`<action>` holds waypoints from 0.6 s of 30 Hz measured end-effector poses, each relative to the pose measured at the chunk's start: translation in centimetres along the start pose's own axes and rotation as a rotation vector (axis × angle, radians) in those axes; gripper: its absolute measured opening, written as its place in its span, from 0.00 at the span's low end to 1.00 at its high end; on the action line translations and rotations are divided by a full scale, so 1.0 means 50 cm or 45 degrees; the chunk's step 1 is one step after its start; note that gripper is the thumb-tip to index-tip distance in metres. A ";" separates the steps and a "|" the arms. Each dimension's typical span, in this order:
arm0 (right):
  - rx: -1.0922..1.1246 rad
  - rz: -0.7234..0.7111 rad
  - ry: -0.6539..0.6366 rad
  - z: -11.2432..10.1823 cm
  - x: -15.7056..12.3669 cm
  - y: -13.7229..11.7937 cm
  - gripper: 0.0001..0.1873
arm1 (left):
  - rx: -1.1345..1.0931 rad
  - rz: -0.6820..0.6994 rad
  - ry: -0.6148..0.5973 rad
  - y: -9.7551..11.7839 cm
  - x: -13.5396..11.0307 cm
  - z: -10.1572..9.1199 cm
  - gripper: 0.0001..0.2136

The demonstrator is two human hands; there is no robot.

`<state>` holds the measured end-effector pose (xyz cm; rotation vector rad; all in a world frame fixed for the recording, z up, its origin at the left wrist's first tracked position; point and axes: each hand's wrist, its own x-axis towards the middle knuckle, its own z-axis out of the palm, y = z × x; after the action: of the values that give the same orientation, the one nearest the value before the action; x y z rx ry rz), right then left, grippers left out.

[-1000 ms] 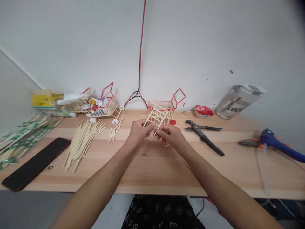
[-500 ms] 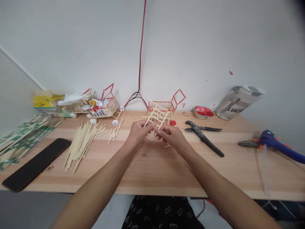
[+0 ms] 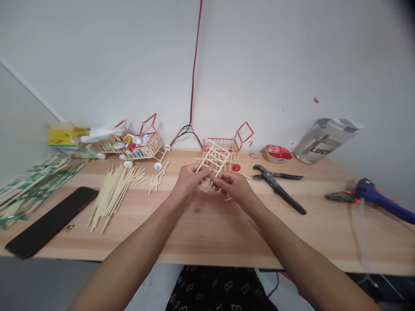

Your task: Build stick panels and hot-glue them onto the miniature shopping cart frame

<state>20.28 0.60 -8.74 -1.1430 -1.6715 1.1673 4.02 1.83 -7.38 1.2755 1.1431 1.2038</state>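
Observation:
Between my two hands a small frame of thin wooden sticks (image 3: 223,163) is held up over the middle of the table. My left hand (image 3: 191,178) pinches its left side with thumb and fingers. On the other side my right hand (image 3: 231,182) has its fingers closed on the lower right part of the same frame. The fingertips of both hands nearly meet, and they hide some of the joints. Just behind stands a little stick cart with a red rim and red handle (image 3: 245,131), partly covered by the frame. A red bottle cap (image 3: 236,167) is at the cart's base.
Loose sticks (image 3: 110,196) and a black flat case (image 3: 52,222) lie left, near packaged chopsticks (image 3: 35,181). A finished cart (image 3: 147,144) holds bottle caps. Rightward are black cutters (image 3: 279,188), a red-stained dish (image 3: 278,153), a clear jar (image 3: 327,140) and a blue glue gun (image 3: 372,194).
The whole view has shifted very slightly. Both hands keep their hold on the stick frame, with hardly any visible movement.

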 end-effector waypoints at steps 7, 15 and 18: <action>0.056 0.027 0.031 -0.004 0.001 0.001 0.19 | -0.039 -0.027 -0.063 0.004 -0.002 0.000 0.13; 0.198 0.023 0.146 -0.024 0.002 0.002 0.21 | -0.045 0.031 0.100 0.016 0.002 -0.014 0.21; 0.224 0.032 0.180 -0.028 0.002 0.004 0.21 | 0.035 0.101 0.180 0.021 0.003 -0.022 0.20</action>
<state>21.60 1.07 -8.56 -1.1115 -1.4227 1.1955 2.93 1.98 -6.32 1.2825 1.2239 1.3592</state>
